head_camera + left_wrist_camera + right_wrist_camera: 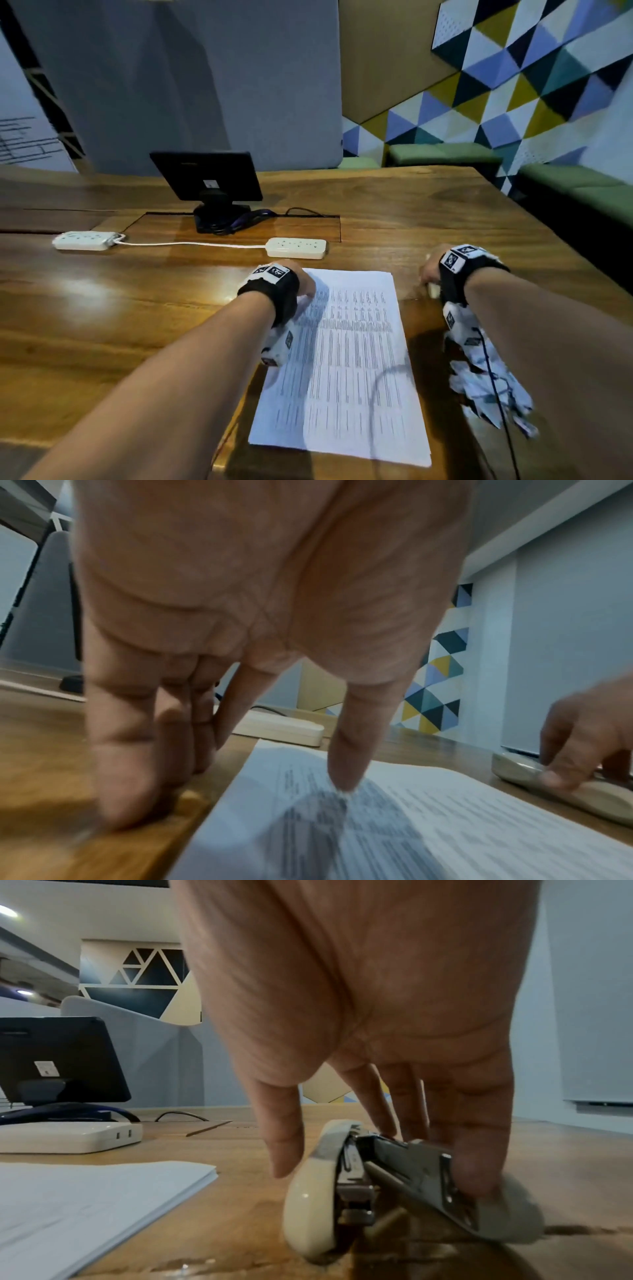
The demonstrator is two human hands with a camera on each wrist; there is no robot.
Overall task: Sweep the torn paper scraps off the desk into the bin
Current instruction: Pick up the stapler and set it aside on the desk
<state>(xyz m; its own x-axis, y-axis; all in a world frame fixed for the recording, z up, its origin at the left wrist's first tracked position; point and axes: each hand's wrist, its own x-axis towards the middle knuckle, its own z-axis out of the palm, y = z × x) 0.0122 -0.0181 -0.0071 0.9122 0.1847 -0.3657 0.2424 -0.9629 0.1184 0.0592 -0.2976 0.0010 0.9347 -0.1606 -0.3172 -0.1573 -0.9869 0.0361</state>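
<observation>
Stapler grasped by R hand, paper stack pinned by L; no scraps or bin seen.

L hand [240, 615] is spread flat, thumb on paper stack [346, 359], long axis running away from person. R hand [377, 1042] is curled round stapler [359, 1185] lying on its side on desk [137, 308]. Stapler prob best lifted clear w/o nudging stack.

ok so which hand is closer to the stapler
Right. The right hand is on the stapler, thumb and fingers either side of it. The left hand is off to its left, thumb on the stack of printed paper, fingers on the desk.
</observation>
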